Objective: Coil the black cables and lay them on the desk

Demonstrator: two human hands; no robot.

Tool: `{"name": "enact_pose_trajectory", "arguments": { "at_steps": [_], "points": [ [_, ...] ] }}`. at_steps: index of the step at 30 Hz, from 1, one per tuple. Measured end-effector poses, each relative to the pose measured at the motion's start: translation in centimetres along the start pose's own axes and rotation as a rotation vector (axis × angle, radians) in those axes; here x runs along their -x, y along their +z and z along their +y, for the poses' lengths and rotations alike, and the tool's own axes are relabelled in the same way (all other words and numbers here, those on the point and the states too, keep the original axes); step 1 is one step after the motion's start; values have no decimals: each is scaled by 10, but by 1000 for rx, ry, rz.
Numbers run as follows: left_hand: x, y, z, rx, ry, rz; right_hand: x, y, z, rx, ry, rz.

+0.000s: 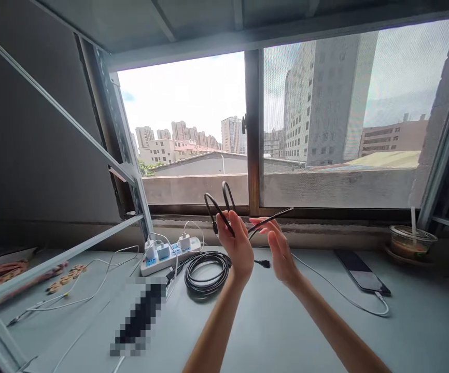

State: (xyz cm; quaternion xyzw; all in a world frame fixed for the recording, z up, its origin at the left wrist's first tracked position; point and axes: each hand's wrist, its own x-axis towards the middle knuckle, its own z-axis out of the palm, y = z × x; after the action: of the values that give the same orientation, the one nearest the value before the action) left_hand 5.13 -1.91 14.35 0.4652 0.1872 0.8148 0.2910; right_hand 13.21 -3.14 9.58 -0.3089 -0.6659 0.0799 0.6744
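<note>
The coiled cable (206, 274) and power strip (171, 257) crowd the desk (263, 321) below the left hand (235, 241), whose grip is closed around a looped black cable (227, 196). The right hand's (281, 251) grip is loosely curled near the window ledge.

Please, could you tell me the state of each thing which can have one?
Held cable: black, bent into loops
Left hand: closed around held cable
Right hand: partly open, beside held cable
Table cable: coiled
Power strip: white adapters plugged in
Phone: lying flat, white cable plugged in, screen dark
Cup: lidded, straw in, partly full
Window: cannot tell if fully shut
</note>
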Motion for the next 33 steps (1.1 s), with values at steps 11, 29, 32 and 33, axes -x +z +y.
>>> {"name": "enact_pose_trajectory", "arguments": {
  "at_steps": [11, 29, 32, 33],
  "points": [
    [-6, 1, 8, 131, 401, -13, -43, -12, -61, -551, 191, 362],
    [-94, -66, 22, -49, -161, 65, -48, -66, -53, -390, 437, 536],
    [-96, -71, 25, -116, -278, 7, -44, -78, -64, -380, 400, 636],
    [-96, -72, 26, -121, -298, -14, -41, -82, -67, -381, 380, 677]
  ]
}}
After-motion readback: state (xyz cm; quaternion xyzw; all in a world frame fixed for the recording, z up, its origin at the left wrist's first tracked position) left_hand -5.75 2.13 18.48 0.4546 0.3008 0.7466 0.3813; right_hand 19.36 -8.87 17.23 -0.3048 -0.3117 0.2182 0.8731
